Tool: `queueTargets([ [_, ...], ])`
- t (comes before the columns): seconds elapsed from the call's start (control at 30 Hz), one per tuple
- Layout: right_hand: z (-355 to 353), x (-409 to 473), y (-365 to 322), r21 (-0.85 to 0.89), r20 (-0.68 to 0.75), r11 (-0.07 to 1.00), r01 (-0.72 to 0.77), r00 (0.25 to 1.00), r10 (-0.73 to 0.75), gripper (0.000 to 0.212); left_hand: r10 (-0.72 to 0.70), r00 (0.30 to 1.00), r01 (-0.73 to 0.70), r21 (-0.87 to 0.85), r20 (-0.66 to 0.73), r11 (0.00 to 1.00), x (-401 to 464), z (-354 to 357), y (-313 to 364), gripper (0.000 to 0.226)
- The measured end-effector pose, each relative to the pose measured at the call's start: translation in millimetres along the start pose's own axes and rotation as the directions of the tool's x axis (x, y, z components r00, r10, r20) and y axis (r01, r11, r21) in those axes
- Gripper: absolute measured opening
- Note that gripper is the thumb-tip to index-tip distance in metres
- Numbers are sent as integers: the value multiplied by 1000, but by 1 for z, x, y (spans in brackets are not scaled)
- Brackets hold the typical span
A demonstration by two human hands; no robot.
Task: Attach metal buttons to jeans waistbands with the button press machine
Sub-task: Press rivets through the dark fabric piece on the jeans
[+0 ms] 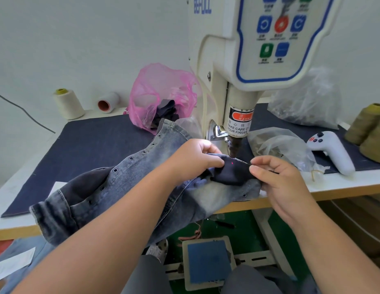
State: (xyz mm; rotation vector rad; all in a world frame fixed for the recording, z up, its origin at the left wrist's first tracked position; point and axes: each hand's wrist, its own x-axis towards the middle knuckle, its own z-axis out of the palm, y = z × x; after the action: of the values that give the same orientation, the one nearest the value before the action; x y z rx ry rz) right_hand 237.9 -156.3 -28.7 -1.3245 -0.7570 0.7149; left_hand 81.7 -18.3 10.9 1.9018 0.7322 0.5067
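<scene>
Faded blue-grey jeans (125, 187) with a row of eyelets lie across the table's front edge, part hanging off. Their dark waistband (231, 171) sits right under the punch (234, 146) of the cream button press machine (244, 66), and a red laser dot shows on the cloth. My left hand (197, 158) pinches the waistband on its left side, fingers curled over the fabric. My right hand (278, 177) pinches the waistband's right edge between thumb and fingertips. No loose button is visible.
A dark mat (95, 145) covers the white table (350, 183). Behind stand thread cones (68, 103), a pink plastic bag (161, 96) and clear bags (280, 145). A white handheld controller (331, 151) lies right, with olive thread cones (367, 126). A blue foot pedal (208, 262) sits below.
</scene>
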Motion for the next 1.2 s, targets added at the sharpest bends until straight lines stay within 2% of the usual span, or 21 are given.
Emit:
queueTargets([
  [0.13,5,5,-2,276,-18,960,-53,998,60,26,-36,999,36,-68,7,997,3,1,-4,6],
  [0.23,6,7,0,365,-18,928,-77,996,90,28,-73,997,75,-145,20,987,4,2,-7,14],
  [0.57,-6,7,19,492,80,868,-72,996,37,20,-58,993,84,-287,100,954,8,6,-15,30],
  [0.8,-12,10,25,491,147,867,-85,989,13,19,-12,988,71,-377,155,923,8,6,-22,38],
  [0.93,-12,10,24,484,162,871,-88,987,10,20,2,987,63,-394,163,917,8,6,-26,37],
  [1.1,-12,9,24,485,154,871,-82,988,7,19,75,981,-2,-374,179,927,6,7,-27,24],
  [1.2,-13,9,23,490,168,867,-93,986,11,20,104,981,-38,-368,163,929,2,10,-23,32],
])
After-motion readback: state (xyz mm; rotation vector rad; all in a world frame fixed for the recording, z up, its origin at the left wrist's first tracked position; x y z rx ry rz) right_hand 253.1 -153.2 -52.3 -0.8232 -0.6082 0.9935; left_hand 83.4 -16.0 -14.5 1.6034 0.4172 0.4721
